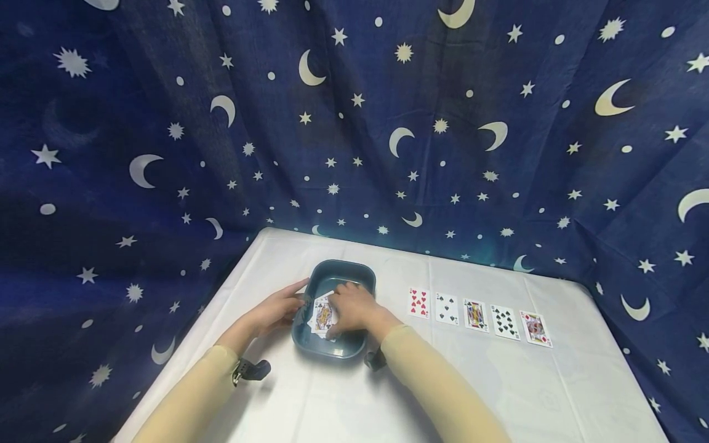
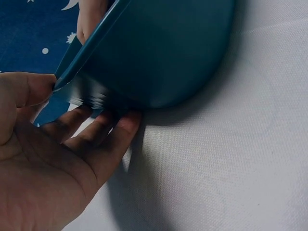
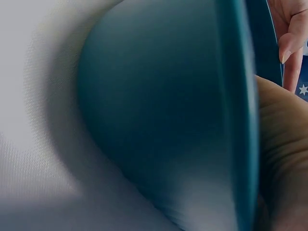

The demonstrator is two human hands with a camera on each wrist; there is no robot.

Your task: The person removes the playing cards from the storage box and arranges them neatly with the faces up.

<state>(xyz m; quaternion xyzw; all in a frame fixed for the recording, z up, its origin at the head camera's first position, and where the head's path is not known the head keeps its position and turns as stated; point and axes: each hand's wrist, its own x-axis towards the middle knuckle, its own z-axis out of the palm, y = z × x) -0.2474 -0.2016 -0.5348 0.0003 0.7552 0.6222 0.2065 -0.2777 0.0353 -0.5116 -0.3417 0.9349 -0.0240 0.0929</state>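
The dark teal rounded plastic tray (image 1: 354, 275) sits on the white cloth-covered tabletop (image 1: 310, 400), and everything here is placed from it. At the tray's left rim, the left hand (image 1: 275, 312) holds a small stack of playing cards (image 2: 86, 96) against the rim: in the left wrist view the thumb lies on top at the rim's edge and the fingers (image 2: 103, 127) curl underneath, so the hand is gripping the stack. Over the tray's middle, the right hand (image 1: 354, 307) reaches in, palm down, its fingers bent over a face-up court card (image 1: 324, 315) that lies partly inside the tray. The head view suggests the fingertips press or pinch that card, but the right wrist view shows mostly the tray's outer wall, so I cannot tell how tightly the hand grips.

To do this step well, I would judge that the right fingers should take only the 1 top card by its edge, lifting it flat, while the left hand keeps the stack squared against the rim so no cards slide out.

To the right of the tray, well apart from it, 5 face-up playing cards (image 1: 475, 315) lie in a row on the tabletop. Behind the tray hangs a dark blue cloth printed with moons and stars (image 1: 354, 123).
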